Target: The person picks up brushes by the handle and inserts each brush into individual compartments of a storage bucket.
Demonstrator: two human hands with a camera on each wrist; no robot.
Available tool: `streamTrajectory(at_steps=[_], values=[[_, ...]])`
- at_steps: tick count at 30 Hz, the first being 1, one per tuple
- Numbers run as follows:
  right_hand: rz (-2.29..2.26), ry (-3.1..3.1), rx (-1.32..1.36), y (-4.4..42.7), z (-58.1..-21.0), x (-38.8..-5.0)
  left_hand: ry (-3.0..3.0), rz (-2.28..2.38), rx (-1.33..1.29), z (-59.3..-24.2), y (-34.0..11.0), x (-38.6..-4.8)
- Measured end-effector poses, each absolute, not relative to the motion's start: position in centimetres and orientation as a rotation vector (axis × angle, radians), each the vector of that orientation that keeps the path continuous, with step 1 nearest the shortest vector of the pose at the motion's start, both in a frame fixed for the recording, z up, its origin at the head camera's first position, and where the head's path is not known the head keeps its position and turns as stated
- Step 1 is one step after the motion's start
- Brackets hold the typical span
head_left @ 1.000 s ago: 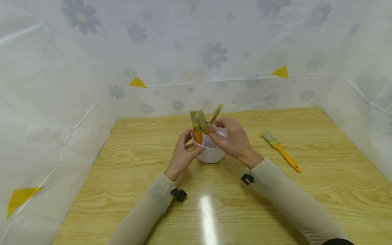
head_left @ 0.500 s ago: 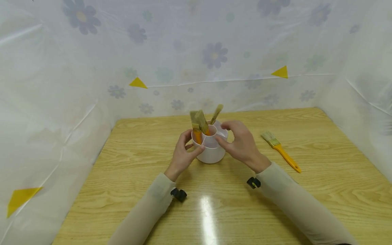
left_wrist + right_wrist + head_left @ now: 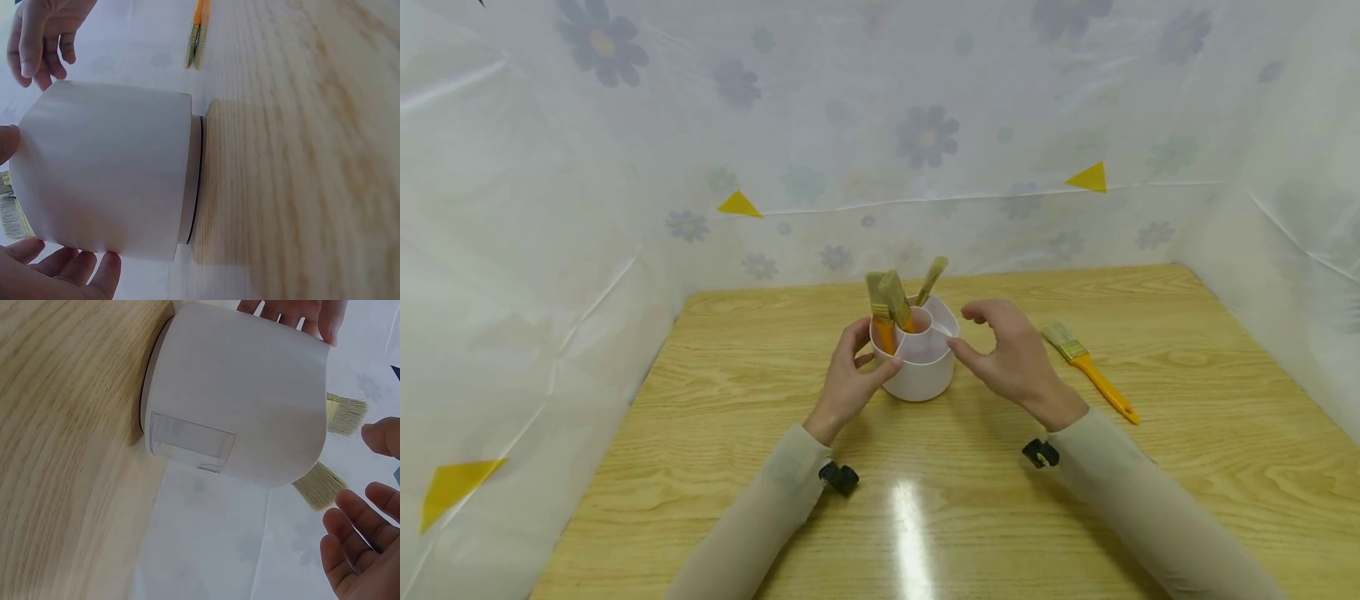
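A white round divided brush holder [image 3: 919,382] stands upright on the table, a small round cup at its centre. My left hand [image 3: 844,383] grips its left side, thumb at the near rim and fingers around the wall. Two paintbrushes [image 3: 893,297] with orange handles lean bristles-up at its left and centre; another paintbrush [image 3: 932,279] leans at the back. Just right of the holder, my right hand [image 3: 1015,358] has its fingers spread and relaxed, holding nothing. In the right wrist view, this hand [image 3: 365,544] is apart from the holder, beyond its rim.
A loose paintbrush [image 3: 1093,373] with an orange handle lies on the wooden table [image 3: 737,358], right of my right hand. A clear plastic pocket [image 3: 194,442] sits on the holder's side. Flower-printed sheeting [image 3: 842,125] walls the back and sides.
My right hand has drawn back to the right, from over the holder's rim to beside it, with its fingers spreading. The left hand, the holder and the brushes stay put.
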State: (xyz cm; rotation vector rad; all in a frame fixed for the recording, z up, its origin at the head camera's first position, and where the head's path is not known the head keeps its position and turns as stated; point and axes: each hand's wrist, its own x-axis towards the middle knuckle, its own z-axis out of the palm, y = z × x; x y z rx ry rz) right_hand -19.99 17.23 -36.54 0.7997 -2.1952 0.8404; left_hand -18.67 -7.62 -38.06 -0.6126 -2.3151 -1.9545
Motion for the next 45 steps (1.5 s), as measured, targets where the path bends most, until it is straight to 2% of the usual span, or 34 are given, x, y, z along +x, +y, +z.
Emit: streamTrajectory(at_steps=[35,45], values=[[0.76,-2.213,0.721,21.1,-36.1,-18.5,-2.329,-1.964,-0.61,-38.0,-7.3,-18.7],[0.726,-2.255,0.698,22.1,-35.8,-18.4,-2.3,-1.941,-0.572,-41.2,-7.3,-20.5]])
